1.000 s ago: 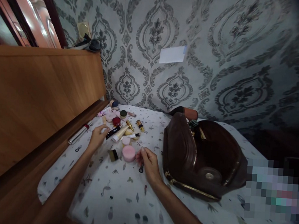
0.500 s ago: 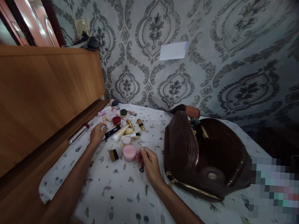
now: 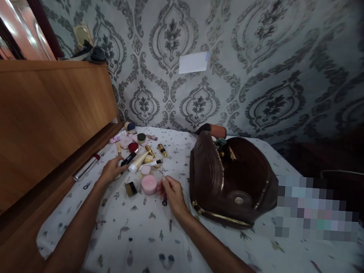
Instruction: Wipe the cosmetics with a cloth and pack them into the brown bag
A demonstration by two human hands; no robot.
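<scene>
Observed pale marks on black tube (image 3: 130, 158), unreadable, at fingertips of half-curled left hand (image 3: 113, 168); grip unclear. Recorded right hand (image 3: 172, 194) loosely curled, fingertip closure unclear, just right of pink round jar (image 3: 149, 185).

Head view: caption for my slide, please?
Left hand at a black tube, right hand beside a round pink container, open brown bag on patterned cloth.

- We look from the person's head, forward and down.
- We face the patterned wall (image 3: 199, 102) at twelve o'clock.
- We have the white cloth (image 3: 142, 256) nearer, at six o'clock.
</scene>
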